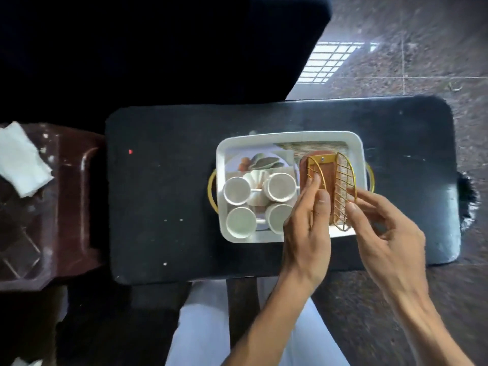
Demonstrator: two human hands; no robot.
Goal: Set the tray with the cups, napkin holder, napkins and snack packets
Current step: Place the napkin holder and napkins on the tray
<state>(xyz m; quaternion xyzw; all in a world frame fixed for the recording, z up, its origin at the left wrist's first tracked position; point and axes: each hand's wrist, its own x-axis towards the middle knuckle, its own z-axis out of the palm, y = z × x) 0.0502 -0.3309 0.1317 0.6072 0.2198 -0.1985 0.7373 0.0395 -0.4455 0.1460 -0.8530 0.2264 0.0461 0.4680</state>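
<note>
A white rectangular tray with gold loop handles (289, 138) is sitting on a black rectangular table (163, 196). Four white ceramic cups (237, 191) are standing upside down in a two-by-two block on the tray's left half, covering most of the printed picture on the tray floor. The person's left hand (307, 231) is lying across the near right cup, hiding part of it.

On the tray's right half a gold wire napkin holder with a reddish-brown wooden base (328, 180) is resting over a striped patch of the tray floor. The left hand's grip is pinching the holder's left wire arch between fingertips and thumb. The right hand (388, 233) is touching the right wire arch with its fingertips; whether that grip is closed on the wire is unclear. The two hands are covering the holder's near end and the tray's near right corner.

To the left, touching the table's edge, a dark brown plastic stool (66, 207) is carrying one folded stack of white paper napkins (21, 159), cut off at the frame edge. The person's pale trousers (200, 328) are showing below the table. Speckled floor tiles (422, 48) are lying beyond it.
</note>
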